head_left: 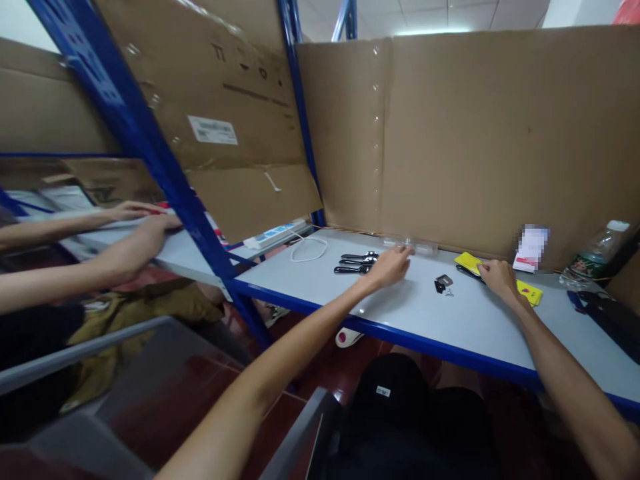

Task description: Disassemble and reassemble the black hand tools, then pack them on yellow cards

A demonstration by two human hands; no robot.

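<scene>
Here, your right hand (500, 279) is pinching a yellow packet (468, 261) near the cardboard wall (480, 147). Your left hand (393, 267) is reaching out beside the black tools (350, 270), and I cannot tell if it is holding anything.

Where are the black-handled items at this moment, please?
In the head view, the black-handled items lie on the table, just left of the left hand.
</scene>
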